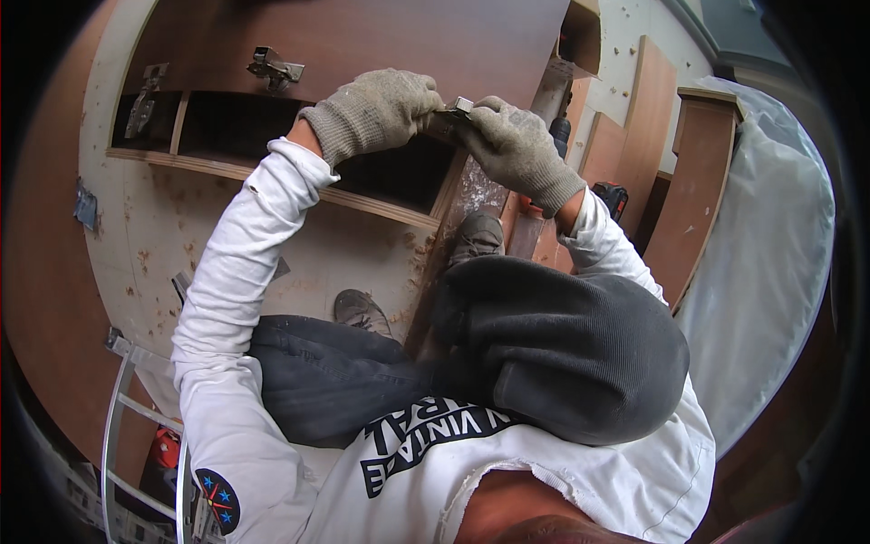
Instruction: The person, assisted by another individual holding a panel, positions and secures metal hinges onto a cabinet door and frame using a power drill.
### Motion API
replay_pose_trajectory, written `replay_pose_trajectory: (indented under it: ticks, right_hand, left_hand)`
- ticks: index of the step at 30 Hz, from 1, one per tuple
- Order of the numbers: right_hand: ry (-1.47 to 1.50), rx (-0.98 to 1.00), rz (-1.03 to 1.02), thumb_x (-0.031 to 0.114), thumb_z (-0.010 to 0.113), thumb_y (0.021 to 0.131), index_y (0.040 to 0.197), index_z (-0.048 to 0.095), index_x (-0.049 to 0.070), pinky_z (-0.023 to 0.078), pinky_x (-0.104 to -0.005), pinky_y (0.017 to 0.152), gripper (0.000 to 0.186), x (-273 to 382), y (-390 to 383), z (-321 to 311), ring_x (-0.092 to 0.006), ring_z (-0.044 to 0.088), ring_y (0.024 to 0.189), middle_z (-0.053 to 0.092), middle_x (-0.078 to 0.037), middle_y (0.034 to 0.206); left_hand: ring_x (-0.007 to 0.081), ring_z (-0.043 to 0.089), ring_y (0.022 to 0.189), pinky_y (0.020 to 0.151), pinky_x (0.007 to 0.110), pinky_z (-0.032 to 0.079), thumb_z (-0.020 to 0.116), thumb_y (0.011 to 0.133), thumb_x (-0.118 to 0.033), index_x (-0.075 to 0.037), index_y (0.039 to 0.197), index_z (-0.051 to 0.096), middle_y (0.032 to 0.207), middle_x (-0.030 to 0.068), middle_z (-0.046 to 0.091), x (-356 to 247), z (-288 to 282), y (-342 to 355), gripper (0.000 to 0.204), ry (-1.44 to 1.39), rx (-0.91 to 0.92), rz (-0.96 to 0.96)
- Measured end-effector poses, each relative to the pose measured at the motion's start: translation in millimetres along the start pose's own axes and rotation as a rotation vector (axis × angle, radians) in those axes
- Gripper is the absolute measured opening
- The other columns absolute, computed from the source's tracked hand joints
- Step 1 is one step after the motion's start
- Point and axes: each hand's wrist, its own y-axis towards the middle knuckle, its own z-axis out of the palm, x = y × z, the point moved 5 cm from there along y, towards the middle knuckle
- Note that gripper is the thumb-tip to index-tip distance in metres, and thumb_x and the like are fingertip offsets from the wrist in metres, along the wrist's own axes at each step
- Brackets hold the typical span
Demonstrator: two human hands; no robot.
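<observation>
Both my hands wear grey knit work gloves and meet over the near edge of a brown wooden panel [399, 45]. Between them is a small metal cabinet hinge [461, 106]. My left hand [376, 111] pinches its left side, fingers closed. From the right, my right hand [515, 150] grips it with thumb and fingers. The gloves cover much of the hinge, so how it sits on the panel cannot be made out. A second hinge [275, 69] lies on the panel to the left, and another hinge [145, 102] is farther left.
Below the panel's edge is a cabinet frame [272, 172] with dark compartments. A cordless drill [561, 134] stands beyond my right hand, and a battery tool [612, 198] lies nearby. Boards [639, 100] and plastic sheeting [761, 245] are at right. An aluminium ladder [113, 435] stands lower left.
</observation>
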Motion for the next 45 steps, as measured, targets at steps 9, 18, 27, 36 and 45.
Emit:
replay_pose_trajectory:
  ticks: [9, 18, 27, 36, 45]
  right_hand:
    - [-0.030, 0.242, 0.095, 0.029, 0.060, 0.100, 0.105, 0.067, 0.004, 0.057, -0.0490, 0.083, 0.027, 3.9, 17.2, -4.5, -0.0376, 0.071, 0.095, 0.070, -0.018, 0.101]
    - [-0.203, 0.240, 0.048, 0.026, 0.059, 0.098, 0.108, 0.068, 0.003, 0.059, -0.0495, 0.080, 0.027, 5.4, 9.5, -7.8, -0.0398, 0.073, 0.090, 0.072, -0.020, 0.097]
    - [-0.287, 0.360, 0.183, 0.032, 0.056, 0.101, 0.104, 0.071, 0.001, 0.056, -0.0511, 0.083, 0.035, 25.0, 20.9, -10.2, -0.0405, 0.071, 0.095, 0.072, -0.023, 0.097]
    - [-0.360, 0.189, 0.172, 0.032, 0.059, 0.099, 0.101, 0.072, 0.001, 0.060, -0.0496, 0.076, 0.034, 26.7, 9.7, -14.7, -0.0396, 0.075, 0.086, 0.074, -0.022, 0.089]
    - [-0.239, 0.196, 0.192, 0.036, 0.055, 0.099, 0.099, 0.073, 0.003, 0.058, -0.0507, 0.078, 0.037, 24.2, 10.9, -12.6, -0.0398, 0.073, 0.088, 0.073, -0.021, 0.089]
  left_hand:
    - [0.0310, 0.069, 0.089, 0.080, 0.042, 0.056, 0.069, 0.088, -0.013, -0.009, 0.100, 0.073, 0.093, 0.0100, 0.068, 6.0, 6.5, -7.7, 0.013, 0.087, -0.012, -0.216]
    - [0.0351, 0.073, 0.094, 0.083, 0.047, 0.058, 0.063, 0.087, -0.018, -0.012, 0.101, 0.077, 0.096, 0.0148, 0.074, -30.1, -17.8, 15.2, 0.021, 0.377, 0.362, -0.250]
    - [0.0380, 0.074, 0.095, 0.085, 0.048, 0.059, 0.061, 0.089, -0.026, -0.009, 0.099, 0.080, 0.100, 0.0189, 0.076, -18.2, -12.5, 12.6, 0.027, 0.379, 0.216, -0.364]
    - [0.0343, 0.073, 0.101, 0.087, 0.048, 0.058, 0.070, 0.091, -0.025, -0.011, 0.112, 0.075, 0.106, 0.0152, 0.075, -46.9, -29.3, 11.2, 0.026, 0.369, 0.233, -0.257]
    - [0.0313, 0.069, 0.109, 0.095, 0.042, 0.055, 0.071, 0.092, -0.024, -0.014, 0.118, 0.071, 0.114, 0.0092, 0.072, -8.9, 3.3, 1.9, 0.028, -0.005, -0.031, -0.121]
